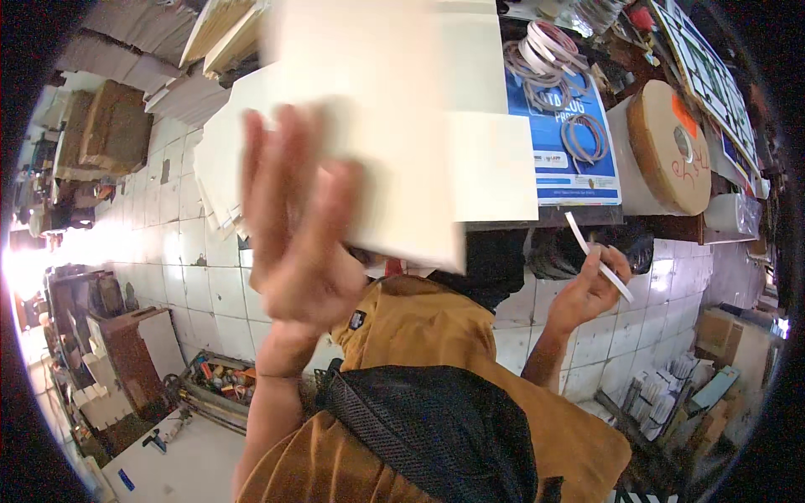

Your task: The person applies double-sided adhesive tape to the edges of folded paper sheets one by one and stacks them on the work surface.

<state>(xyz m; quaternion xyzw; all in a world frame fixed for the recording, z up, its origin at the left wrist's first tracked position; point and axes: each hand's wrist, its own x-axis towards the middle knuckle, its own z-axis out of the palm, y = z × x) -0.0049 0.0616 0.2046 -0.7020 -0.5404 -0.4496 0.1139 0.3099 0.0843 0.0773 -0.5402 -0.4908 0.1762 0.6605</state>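
A large off-white board (pixel 402 151) fills the upper middle of the view, its near end jutting over the table edge. My left hand (pixel 302 226) is in front of the board's left side, fingers stretched out and smeared by motion. Whether its palm touches the board I cannot tell. Away to the right, below the table edge, my right hand (pixel 591 289) pinches a thin flat white strip (pixel 577 232) between thumb and fingers. More off-white sheets (pixel 495 168) lie under and beside the board.
Coiled edging strips (pixel 549 54) rest on a blue printed poster (pixel 579 189) at the table's right. Beyond stands a thick brown roll (pixel 658 155). Behind me on the left are a box of small tools (pixel 222 377) and a white panel (pixel 176 461). White tiles (pixel 184 277) cover the floor.
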